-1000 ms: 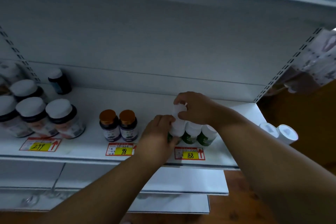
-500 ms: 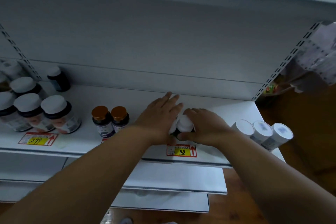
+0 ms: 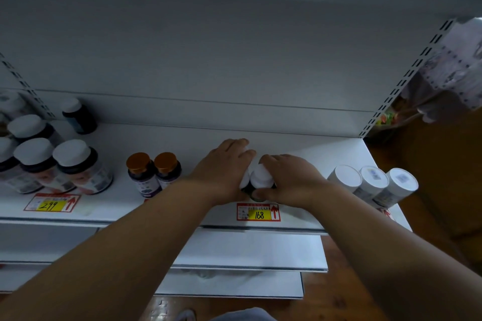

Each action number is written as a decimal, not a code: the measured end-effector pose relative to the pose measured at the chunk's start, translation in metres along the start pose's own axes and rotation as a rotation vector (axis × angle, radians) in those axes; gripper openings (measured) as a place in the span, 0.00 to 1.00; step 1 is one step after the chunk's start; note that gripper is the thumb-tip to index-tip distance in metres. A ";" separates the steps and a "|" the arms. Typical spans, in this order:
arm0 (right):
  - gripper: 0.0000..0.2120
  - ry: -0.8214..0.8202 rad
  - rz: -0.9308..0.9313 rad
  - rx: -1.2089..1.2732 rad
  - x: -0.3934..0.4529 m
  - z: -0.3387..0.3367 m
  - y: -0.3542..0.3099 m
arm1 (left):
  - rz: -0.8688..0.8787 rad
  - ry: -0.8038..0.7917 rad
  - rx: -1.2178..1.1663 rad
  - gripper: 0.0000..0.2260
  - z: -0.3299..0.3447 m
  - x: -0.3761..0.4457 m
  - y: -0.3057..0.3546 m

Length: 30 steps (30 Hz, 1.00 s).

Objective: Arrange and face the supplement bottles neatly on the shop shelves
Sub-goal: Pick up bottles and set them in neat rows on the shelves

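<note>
Directly behind the 168 price tag [image 3: 258, 212], your right hand [image 3: 289, 180] curls around a white-capped green bottle [image 3: 260, 177] standing upright, cap up. Your left hand [image 3: 224, 169] lies flat against its left side, fingers straight. Both hands hide the label and neighbouring bottles.

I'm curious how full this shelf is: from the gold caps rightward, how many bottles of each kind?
Gold-cap bottles: 2
White-cap bottles between the left hand and right hand: 2 showing, others may be hidden
White tubs: 3
Total: 7 showing
</note>
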State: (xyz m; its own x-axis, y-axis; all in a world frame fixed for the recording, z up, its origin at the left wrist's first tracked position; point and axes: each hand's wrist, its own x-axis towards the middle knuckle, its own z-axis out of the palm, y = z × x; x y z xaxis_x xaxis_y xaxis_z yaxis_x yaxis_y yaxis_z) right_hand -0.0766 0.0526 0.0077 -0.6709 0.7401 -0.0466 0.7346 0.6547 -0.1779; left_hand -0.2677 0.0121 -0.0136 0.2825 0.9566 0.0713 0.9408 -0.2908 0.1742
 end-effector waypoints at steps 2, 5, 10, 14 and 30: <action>0.28 -0.012 0.002 -0.011 0.000 -0.001 -0.001 | -0.010 -0.011 0.008 0.42 0.000 0.000 0.001; 0.30 -0.029 0.006 -0.021 0.000 -0.002 -0.002 | -0.022 -0.028 -0.004 0.43 -0.002 -0.002 0.001; 0.43 0.003 0.020 0.008 -0.005 -0.017 -0.006 | -0.062 -0.011 0.000 0.49 -0.014 -0.008 0.005; 0.33 0.169 -0.020 0.087 0.002 -0.042 -0.027 | -0.102 0.080 -0.007 0.54 -0.048 -0.039 -0.002; 0.16 0.203 -0.266 0.292 0.223 -0.036 -0.306 | -0.400 0.357 0.051 0.35 -0.160 -0.216 -0.247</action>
State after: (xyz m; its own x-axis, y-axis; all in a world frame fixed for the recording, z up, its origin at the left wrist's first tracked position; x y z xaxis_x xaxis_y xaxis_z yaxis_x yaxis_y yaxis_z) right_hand -0.4470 0.0229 0.0872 -0.7777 0.5863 0.2269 0.4605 0.7770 -0.4292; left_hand -0.5907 -0.1257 0.0857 -0.1727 0.9245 0.3398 0.9723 0.1048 0.2091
